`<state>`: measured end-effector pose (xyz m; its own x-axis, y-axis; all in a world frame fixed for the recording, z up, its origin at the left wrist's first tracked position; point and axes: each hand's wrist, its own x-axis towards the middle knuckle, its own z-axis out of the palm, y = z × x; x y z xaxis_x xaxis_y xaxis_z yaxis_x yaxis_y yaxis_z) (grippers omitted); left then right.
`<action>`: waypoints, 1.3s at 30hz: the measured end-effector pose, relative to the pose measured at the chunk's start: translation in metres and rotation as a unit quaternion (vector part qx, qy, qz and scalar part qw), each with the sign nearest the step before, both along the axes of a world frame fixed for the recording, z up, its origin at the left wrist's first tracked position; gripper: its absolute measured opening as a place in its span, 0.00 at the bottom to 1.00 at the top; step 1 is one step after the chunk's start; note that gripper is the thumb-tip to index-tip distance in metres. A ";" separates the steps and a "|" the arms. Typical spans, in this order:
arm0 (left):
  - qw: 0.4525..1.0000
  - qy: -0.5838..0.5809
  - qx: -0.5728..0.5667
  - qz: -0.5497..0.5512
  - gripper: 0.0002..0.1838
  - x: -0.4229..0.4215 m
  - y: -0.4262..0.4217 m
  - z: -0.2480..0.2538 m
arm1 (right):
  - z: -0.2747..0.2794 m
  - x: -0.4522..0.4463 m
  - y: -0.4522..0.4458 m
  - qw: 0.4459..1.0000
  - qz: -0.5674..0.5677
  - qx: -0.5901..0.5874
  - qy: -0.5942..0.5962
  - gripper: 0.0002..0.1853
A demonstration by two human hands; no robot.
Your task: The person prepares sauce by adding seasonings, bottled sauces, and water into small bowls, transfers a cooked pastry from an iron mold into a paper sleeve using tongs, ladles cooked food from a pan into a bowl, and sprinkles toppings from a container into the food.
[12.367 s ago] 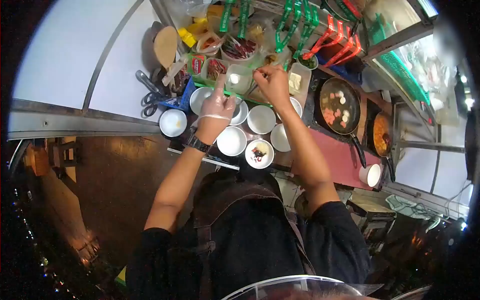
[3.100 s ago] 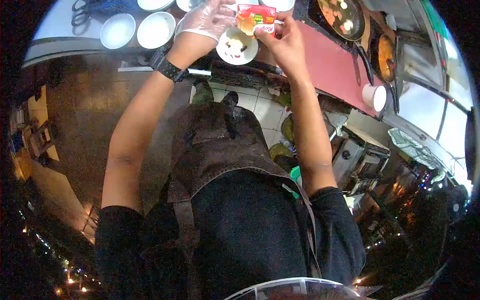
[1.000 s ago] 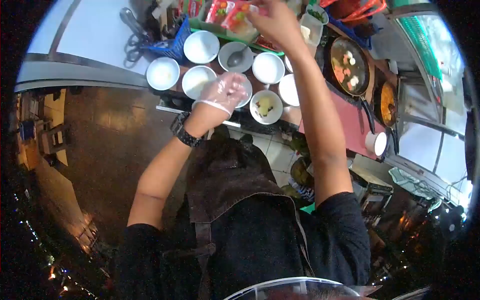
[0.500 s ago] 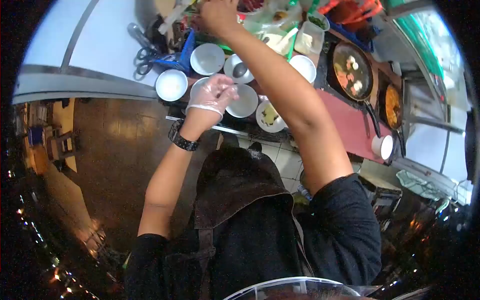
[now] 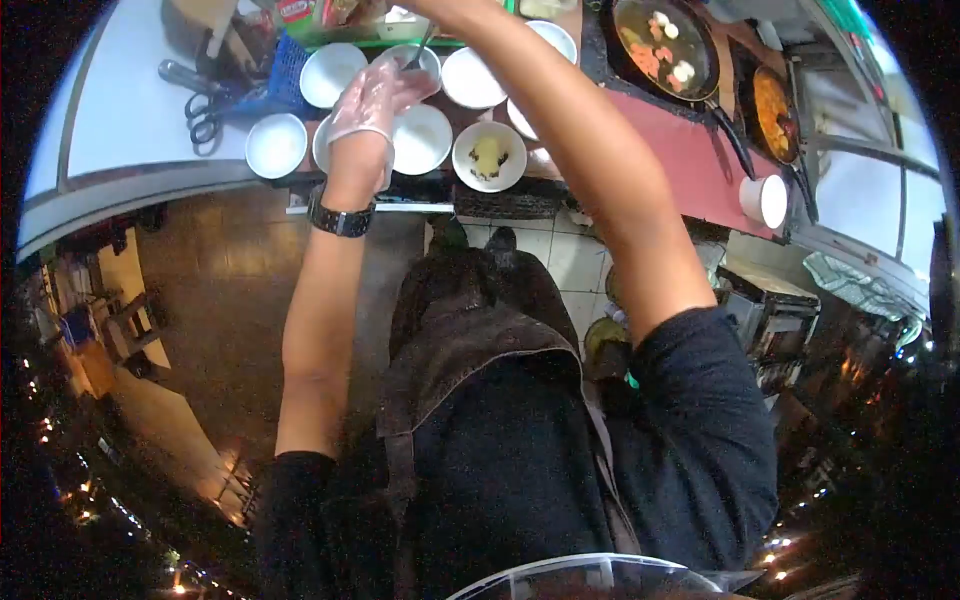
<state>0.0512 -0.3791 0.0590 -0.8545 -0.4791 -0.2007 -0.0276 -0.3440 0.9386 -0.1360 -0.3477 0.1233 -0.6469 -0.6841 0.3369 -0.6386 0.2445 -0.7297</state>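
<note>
My left hand (image 5: 372, 98), in a clear plastic glove, hovers palm-down over the white bowls with its fingers stretched out and nothing visible in them. Beneath its wrist is a partly covered bowl, and beside it stands a white bowl (image 5: 421, 140). A metal spoon (image 5: 424, 48) leans in a bowl just beyond the fingertips. To the right, another bowl (image 5: 467, 178) holds a yellowish lump with dark bits (image 5: 489, 158). My right forearm (image 5: 560, 95) reaches up past the top edge, so my right hand is cut off from view.
A blue basket (image 5: 285, 80) and black-handled scissors (image 5: 203, 130) lie on the left. At right, a pan (image 5: 650, 85) holds orange and white pieces in liquid, beside a second pan (image 5: 768, 120) of orange food. A white cup (image 5: 764, 201) rests near the red board's (image 5: 690, 180) edge.
The view has shifted, so the counter sits higher and further left. My left hand's fingers have straightened from a loose curl. My right hand has passed out of the top of the view.
</note>
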 end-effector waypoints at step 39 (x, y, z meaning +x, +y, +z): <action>0.962 -0.001 -0.254 -0.102 0.25 0.013 0.034 -0.034 | -0.065 0.090 0.197 0.969 -0.106 0.124 -0.186 0.25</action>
